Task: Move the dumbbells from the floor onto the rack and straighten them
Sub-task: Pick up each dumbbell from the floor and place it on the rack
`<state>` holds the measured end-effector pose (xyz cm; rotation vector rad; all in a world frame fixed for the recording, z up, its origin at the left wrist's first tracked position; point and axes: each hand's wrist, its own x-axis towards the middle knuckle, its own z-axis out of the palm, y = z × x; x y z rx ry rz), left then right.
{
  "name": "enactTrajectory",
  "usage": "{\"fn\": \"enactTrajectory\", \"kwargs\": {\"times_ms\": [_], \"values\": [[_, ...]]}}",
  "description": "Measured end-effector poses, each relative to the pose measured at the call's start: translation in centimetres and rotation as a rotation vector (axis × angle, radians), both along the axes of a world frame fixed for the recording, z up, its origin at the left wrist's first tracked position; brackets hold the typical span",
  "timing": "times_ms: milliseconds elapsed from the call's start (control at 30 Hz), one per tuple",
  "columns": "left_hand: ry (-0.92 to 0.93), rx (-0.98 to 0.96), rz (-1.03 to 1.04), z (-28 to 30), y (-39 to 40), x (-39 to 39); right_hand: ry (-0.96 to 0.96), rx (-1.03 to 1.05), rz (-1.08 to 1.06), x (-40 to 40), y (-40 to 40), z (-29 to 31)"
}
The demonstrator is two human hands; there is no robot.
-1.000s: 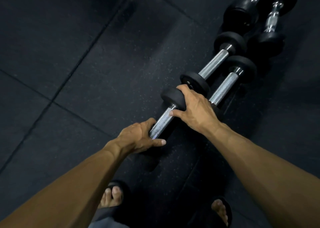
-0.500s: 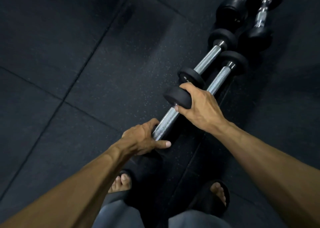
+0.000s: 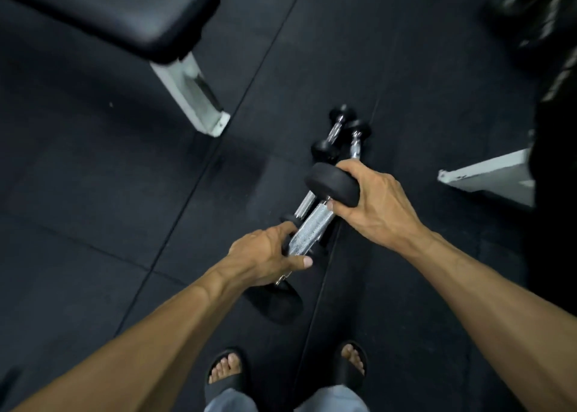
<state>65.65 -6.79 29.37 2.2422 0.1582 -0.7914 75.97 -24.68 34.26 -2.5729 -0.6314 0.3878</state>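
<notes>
A dumbbell (image 3: pixel 309 225) with a chrome knurled handle and black round heads is lifted off the floor, held between both hands. My left hand (image 3: pixel 265 255) grips the near end of its handle. My right hand (image 3: pixel 371 199) curls over the far black head (image 3: pixel 331 183). Below it more dumbbells (image 3: pixel 340 138) lie on the black rubber floor, partly hidden by the lifted one. A second chrome handle (image 3: pixel 304 204) shows just under the held one. A dark rack with black weights (image 3: pixel 527 14), blurred, stands at the top right.
A black padded bench (image 3: pixel 125 8) with a white metal leg (image 3: pixel 195 96) stands at the upper left. A white frame foot (image 3: pixel 487 177) lies at the right. My sandalled feet (image 3: pixel 228 371) stand at the bottom on the black floor mats (image 3: pixel 93 193).
The dumbbell has come up off the floor in both hands. My view has risen and pulled back, so the bench and the white frame foot have come into sight.
</notes>
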Motion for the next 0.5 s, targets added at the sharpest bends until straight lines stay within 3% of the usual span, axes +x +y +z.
{"fn": "enactTrajectory", "kwargs": {"times_ms": [300,500], "values": [[-0.256,0.025,-0.164,23.3,-4.8,7.1,-0.306,0.034,-0.185,1.5,-6.9,24.8],[-0.363,0.017,-0.282,33.8,-13.0,9.5,-0.448,0.005,-0.313,0.1,-15.5,35.4]]}}
